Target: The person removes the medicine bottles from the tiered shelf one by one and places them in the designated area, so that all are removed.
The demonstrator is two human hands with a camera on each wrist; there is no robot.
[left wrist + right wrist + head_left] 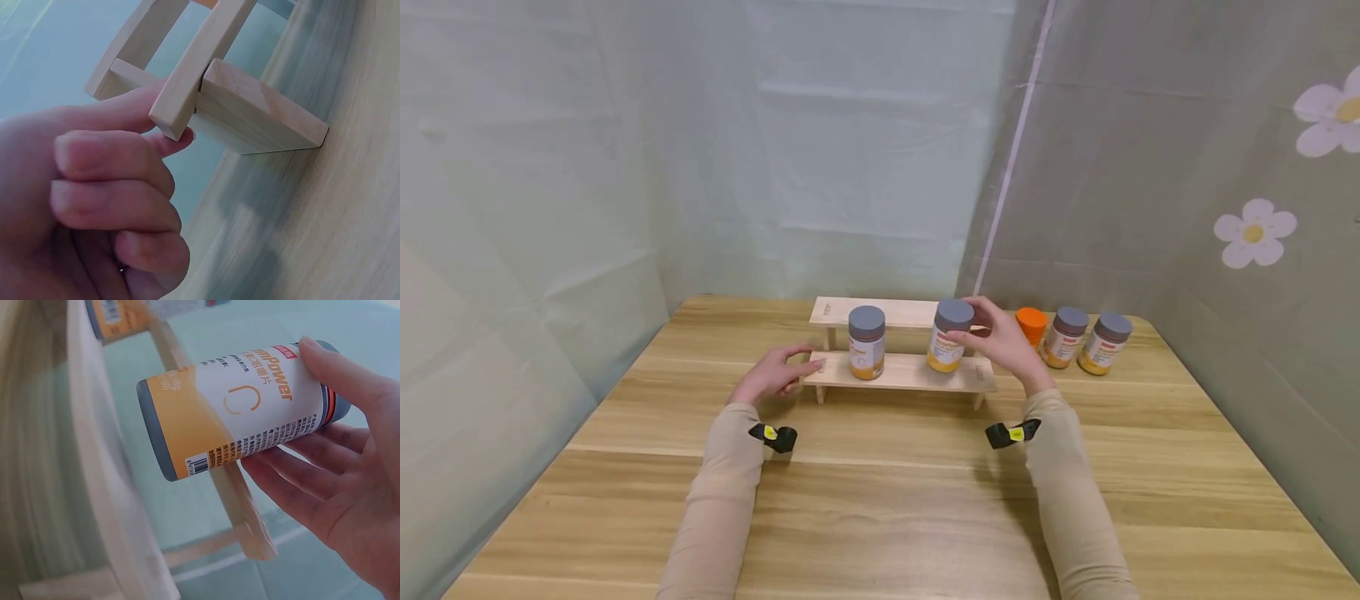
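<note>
A two-step wooden display rack [904, 373] stands at the back of the table. My left hand [773, 372] pinches the left end of its lower step [178, 103] between thumb and index finger, the other fingers curled in. With my right hand [1006, 340] I hold a supplement bottle [219, 406], grey-lidded with a white and orange label, by its upper part. It is slightly tilted over the right part of the lower step, its base apart from the board in the right wrist view. Another grey-lidded bottle [867, 354] stands upright on the lower step's left half.
Right of the rack, an orange-lidded bottle [1032, 323] and two grey-lidded bottles [1063, 340] [1103, 346] stand in a row on the wooden table [880, 508]. Curtains [880, 150] hang close behind the table and along both sides.
</note>
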